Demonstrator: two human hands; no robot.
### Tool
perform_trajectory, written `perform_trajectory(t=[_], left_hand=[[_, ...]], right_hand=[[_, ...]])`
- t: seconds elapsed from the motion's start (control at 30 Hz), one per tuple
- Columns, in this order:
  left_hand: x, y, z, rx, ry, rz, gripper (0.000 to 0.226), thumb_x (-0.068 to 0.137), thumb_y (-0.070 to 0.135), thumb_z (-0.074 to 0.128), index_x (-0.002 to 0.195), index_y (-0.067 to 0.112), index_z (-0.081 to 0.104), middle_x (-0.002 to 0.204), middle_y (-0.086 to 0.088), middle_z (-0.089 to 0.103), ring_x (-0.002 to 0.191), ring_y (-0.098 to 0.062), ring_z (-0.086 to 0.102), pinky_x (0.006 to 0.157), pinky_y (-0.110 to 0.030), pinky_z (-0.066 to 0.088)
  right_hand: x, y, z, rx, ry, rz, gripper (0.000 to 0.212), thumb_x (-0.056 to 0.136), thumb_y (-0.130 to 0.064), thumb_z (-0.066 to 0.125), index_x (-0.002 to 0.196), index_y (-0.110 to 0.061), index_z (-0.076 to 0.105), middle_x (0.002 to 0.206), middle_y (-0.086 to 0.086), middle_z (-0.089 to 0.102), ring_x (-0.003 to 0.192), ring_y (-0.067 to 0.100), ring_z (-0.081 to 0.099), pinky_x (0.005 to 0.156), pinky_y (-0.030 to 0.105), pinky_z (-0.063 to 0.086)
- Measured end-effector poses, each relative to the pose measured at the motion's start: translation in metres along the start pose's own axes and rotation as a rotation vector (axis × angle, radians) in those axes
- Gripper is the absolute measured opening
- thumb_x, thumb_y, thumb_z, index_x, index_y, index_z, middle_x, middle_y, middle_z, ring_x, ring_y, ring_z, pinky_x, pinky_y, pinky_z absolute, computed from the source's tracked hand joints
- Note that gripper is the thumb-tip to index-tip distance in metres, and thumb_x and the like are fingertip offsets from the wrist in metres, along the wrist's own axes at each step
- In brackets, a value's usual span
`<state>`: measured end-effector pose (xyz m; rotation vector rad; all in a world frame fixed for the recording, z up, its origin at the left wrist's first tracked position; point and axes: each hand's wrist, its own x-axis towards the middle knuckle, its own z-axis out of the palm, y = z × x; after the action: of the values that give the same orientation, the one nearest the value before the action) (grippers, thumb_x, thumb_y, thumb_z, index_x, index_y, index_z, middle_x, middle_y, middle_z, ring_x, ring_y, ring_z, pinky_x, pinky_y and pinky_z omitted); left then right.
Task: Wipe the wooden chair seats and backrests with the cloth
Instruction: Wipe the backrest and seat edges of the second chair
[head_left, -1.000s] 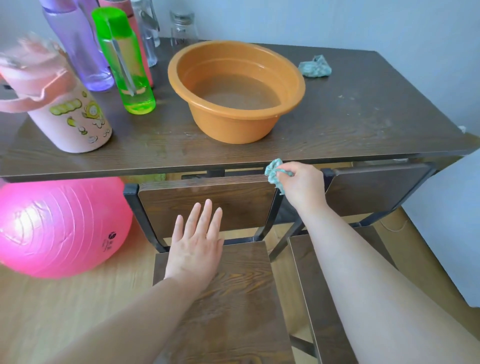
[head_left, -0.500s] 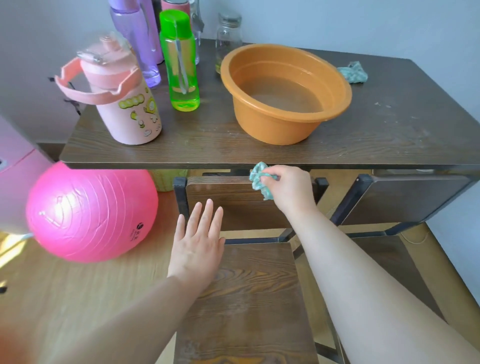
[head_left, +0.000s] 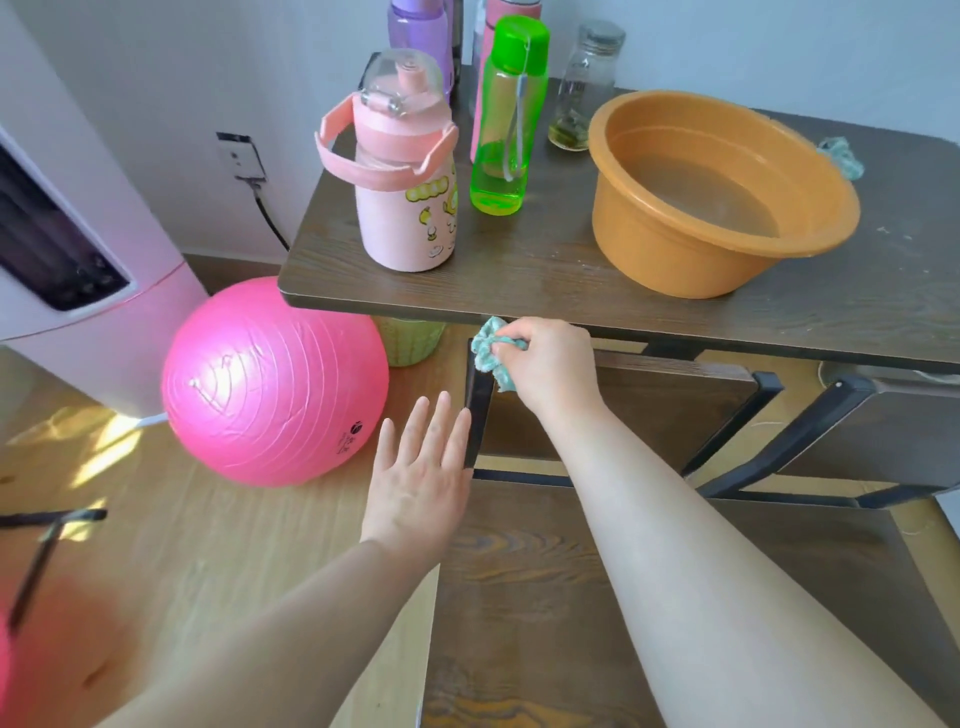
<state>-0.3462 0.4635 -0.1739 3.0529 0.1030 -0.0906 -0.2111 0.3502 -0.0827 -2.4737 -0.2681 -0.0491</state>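
Barely started I'd say: right hand (head_left: 550, 366) grips the bunched cloth (head_left: 491, 353) on the backrest (head_left: 665, 415) corner just past the flat, empty left hand (head_left: 421, 483), with the seats (head_left: 519, 571) left to do.

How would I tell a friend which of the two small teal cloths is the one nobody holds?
Find the dark wooden table, then the round orange plastic basin on it. The crumpled teal cloth lies loose beside the basin's far right rim, while the other cloth is gripped by the right hand.
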Motion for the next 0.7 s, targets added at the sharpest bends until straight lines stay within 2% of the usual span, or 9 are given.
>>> perform_trajectory(t=[0.1,0.17,0.37,0.6,0.7], left_hand=[[-0.007,-0.011,0.003,0.026,-0.012,-0.002,0.064,0.105,0.041,0.019,0.156,0.019,-0.013,0.165,-0.008,-0.016,0.151,-0.031,-0.016,0.12,-0.057,-0.003],[-0.012,-0.016,0.006,0.042,-0.025,-0.004,0.064,0.105,0.04,0.018,0.156,0.018,-0.015,0.164,-0.009,-0.018,0.15,-0.033,-0.017,0.119,-0.058,-0.003],[-0.026,-0.026,0.016,0.052,-0.064,-0.005,0.063,0.105,0.041,0.011,0.15,0.017,-0.025,0.157,-0.009,-0.032,0.148,-0.033,-0.023,0.118,-0.059,-0.004],[-0.034,-0.031,0.032,0.061,-0.092,-0.001,0.066,0.104,0.041,0.013,0.149,0.017,-0.03,0.153,-0.009,-0.039,0.145,-0.033,-0.031,0.117,-0.059,-0.009],[-0.037,-0.03,0.04,0.065,-0.103,-0.002,0.068,0.105,0.04,0.017,0.149,0.017,-0.03,0.155,-0.009,-0.037,0.146,-0.033,-0.03,0.117,-0.059,-0.01]], right_hand=[[-0.001,-0.009,0.007,-0.041,-0.001,-0.029,0.026,0.091,-0.031,0.067,0.114,-0.021,0.072,0.112,0.0,0.071,0.098,0.013,0.066,0.061,0.004,0.034],[-0.004,-0.009,0.007,-0.069,0.002,-0.058,0.025,0.092,-0.03,0.066,0.115,-0.021,0.072,0.113,0.0,0.071,0.099,0.013,0.066,0.064,0.005,0.037],[-0.01,-0.007,0.002,-0.084,-0.036,-0.132,0.021,0.092,-0.023,0.065,0.112,-0.019,0.073,0.117,0.003,0.069,0.106,0.019,0.061,0.082,0.023,0.046],[-0.016,0.0,0.001,-0.037,-0.02,-0.192,0.02,0.09,-0.018,0.068,0.108,-0.016,0.075,0.115,0.005,0.069,0.107,0.018,0.061,0.087,0.024,0.047],[-0.02,0.005,0.004,-0.039,-0.001,-0.238,0.019,0.089,-0.018,0.07,0.106,-0.015,0.075,0.112,0.002,0.071,0.107,0.016,0.061,0.087,0.021,0.045]])
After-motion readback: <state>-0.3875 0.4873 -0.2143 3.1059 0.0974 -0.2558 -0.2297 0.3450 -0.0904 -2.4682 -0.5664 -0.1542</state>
